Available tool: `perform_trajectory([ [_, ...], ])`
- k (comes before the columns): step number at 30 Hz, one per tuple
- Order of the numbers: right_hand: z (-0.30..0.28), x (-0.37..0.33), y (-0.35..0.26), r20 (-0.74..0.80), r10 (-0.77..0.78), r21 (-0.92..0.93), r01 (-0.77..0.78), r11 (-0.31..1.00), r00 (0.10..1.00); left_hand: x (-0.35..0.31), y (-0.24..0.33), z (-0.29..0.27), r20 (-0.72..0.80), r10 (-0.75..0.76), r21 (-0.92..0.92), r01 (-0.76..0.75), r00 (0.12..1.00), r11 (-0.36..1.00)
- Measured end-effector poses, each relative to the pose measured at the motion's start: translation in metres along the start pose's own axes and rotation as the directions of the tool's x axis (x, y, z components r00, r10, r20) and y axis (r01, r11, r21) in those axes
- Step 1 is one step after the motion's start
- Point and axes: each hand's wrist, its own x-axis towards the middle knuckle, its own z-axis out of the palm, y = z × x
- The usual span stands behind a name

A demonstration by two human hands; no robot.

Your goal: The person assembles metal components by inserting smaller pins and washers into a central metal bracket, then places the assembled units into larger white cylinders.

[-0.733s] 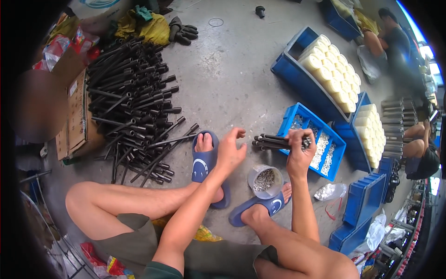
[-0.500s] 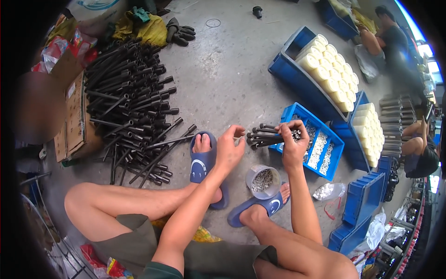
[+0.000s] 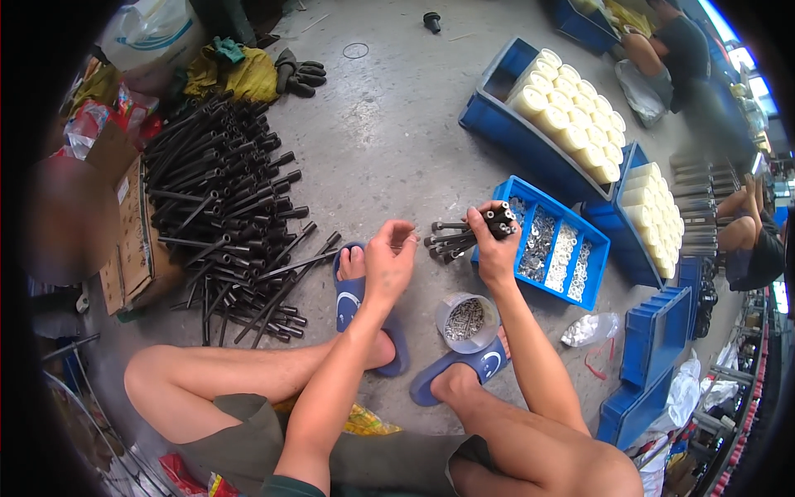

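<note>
A bundle of short black metal rods [image 3: 453, 238] is gripped in my right hand [image 3: 495, 242], their round, pale-centred ends showing above the fingers. This hand is beside the left edge of a blue divided tray [image 3: 530, 289] holding small washers and rings in white, silver and dark tones. My left hand [image 3: 389, 263] hovers left of the bundle, apart from it, fingers curled inward with the tips close together. Whatever may be between those fingertips is too small to make out. Below the right hand stands a clear plastic tub [image 3: 445, 308] of small metal screws [image 3: 465, 320].
Long black rods [image 3: 224, 199] lie heaped at left beside a cardboard box [image 3: 132, 240]. Blue crates [image 3: 530, 153] hold cream cylinders [image 3: 571, 108] at right. A bag of white pieces [image 3: 590, 330] and stacked blue bins [image 3: 654, 340] lie nearer. Other people [image 3: 675, 50] sit at far right.
My right hand has tilted the rod bundle so more ends show. The left hand's fingers have curled in slightly. The whole view has shifted a little.
</note>
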Motion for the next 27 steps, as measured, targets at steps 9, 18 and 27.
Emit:
perform_trajectory([
  [9,0.006,-0.004,-0.038,-0.019,-0.181,-0.062,0.179,0.982,0.983,-0.018,0.013,0.011,0.172,-0.426,-0.411,0.457,0.888,0.789],
  [18,-0.014,-0.043,-0.026,0.211,-0.484,-0.012,0.497,0.868,0.849,-0.008,0.060,0.049,0.702,-0.571,-0.276,0.902,0.426,0.333],
  [27,-0.129,-0.003,-0.098,0.212,-0.474,-0.642,0.488,0.592,0.854,0.074,0.178,0.112,0.722,-0.358,-0.037,0.549,0.593,0.835],
])
